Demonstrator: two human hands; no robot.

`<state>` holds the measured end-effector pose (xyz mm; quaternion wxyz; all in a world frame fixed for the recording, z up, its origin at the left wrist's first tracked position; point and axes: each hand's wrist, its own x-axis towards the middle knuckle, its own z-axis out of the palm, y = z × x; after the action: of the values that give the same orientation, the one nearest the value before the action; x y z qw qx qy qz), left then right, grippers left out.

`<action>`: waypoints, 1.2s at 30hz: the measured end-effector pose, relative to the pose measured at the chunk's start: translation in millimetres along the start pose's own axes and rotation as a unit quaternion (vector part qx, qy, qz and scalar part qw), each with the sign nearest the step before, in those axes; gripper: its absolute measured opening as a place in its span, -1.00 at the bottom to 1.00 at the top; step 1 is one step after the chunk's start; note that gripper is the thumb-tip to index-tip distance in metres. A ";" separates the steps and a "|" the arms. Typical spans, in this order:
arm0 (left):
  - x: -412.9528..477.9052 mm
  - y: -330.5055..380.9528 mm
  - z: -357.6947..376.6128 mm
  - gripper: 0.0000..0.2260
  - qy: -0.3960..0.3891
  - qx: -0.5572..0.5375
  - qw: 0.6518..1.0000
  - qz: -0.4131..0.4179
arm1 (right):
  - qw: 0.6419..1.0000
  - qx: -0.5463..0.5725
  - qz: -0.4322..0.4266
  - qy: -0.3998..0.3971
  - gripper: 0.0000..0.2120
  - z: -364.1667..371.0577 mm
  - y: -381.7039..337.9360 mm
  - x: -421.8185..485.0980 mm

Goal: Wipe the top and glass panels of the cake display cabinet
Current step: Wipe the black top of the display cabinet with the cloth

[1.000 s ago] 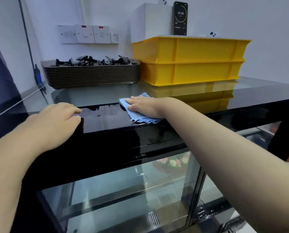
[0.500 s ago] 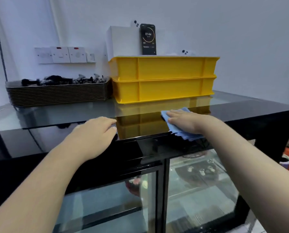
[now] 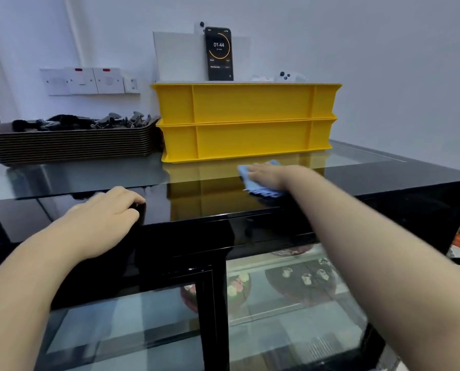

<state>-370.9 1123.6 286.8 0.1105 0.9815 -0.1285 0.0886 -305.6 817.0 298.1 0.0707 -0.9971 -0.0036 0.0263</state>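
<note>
Cake display cabinet (image 3: 210, 202): fills the lower frame, glossy black top with a clear glass section behind it. Front edge runs left to right just below both hands.

- Right hand (image 3: 269, 174): flat, palm down, fingers straight, pressing the blue cloth (image 3: 263, 192) onto the top. Not gripping it.
- The cloth sits right of centre, near the base of the yellow crates (image 3: 244, 121). Only a narrow strip of top shows between them. Its near corner lies back from the front edge.
- Left hand (image 3: 103, 223): resting on the black top near the front edge, fingers loosely bent, holding nothing.
- Open room: bare black top between the two hands, and more bare top from the cloth out to the cabinet's right edge.
- Back of top is occupied: two stacked crates at centre, and a stack of brown trays (image 3: 71, 145) at left, just beside the crates, with dark clips piled on top.
- Phone (image 3: 218, 53) stands on the upper crate showing a 01:44 timer.
- Wall sockets (image 3: 89, 80) above the trays.
- Front glass panels (image 3: 121, 325) are split by a black vertical post. Cakes (image 3: 301, 279) show behind the right panel.
</note>
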 end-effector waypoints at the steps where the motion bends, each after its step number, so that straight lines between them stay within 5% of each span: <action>1: 2.8 0.7 -0.5 -0.69 0.005 0.007 1.000 0.002 | 0.998 0.033 0.052 0.018 -0.54 -2.2 25.0 -4.8; 5: 22.7 1.8 1.8 -0.65 -0.002 -0.005 0.999 0.033 | 0.989 0.033 0.143 0.020 -0.56 -7.6 68.7 -35.9; 13: 70.4 8.5 -2.5 -0.57 -0.098 -0.007 0.993 0.073 | 0.994 -0.060 -0.093 -0.020 -0.52 15.2 -76.5 -34.4; 16: 77.8 13.7 -5.5 -0.56 -0.109 -0.021 0.991 0.078 | 0.987 -0.073 -0.138 -0.034 -0.53 14.2 -79.2 -12.1; 21: 82.9 -9.1 -12.4 -0.55 -0.119 0.023 0.990 0.066 | 0.996 -0.038 0.072 -0.024 -0.53 1.6 -1.1 7.1; 23: 85.4 -24.7 -12.0 -0.55 -0.119 0.068 0.989 0.049 | 0.993 -0.061 0.091 -0.041 -0.51 1.0 -6.4 9.9; 30: 97.8 -36.0 -2.5 -0.62 -0.137 0.021 0.989 0.044 | 0.990 -0.065 -0.099 -0.076 -0.50 9.2 -123.3 54.0; 36: 97.3 -35.5 -4.2 -0.61 -0.145 0.009 0.988 0.050 | 0.985 -0.029 -0.129 -0.111 -0.50 -2.8 -120.9 81.8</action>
<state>-269.3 1135.4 303.7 0.0774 0.9773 -0.1914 -0.0482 -224.2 937.2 313.7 0.0433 -0.9809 -0.1405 0.1272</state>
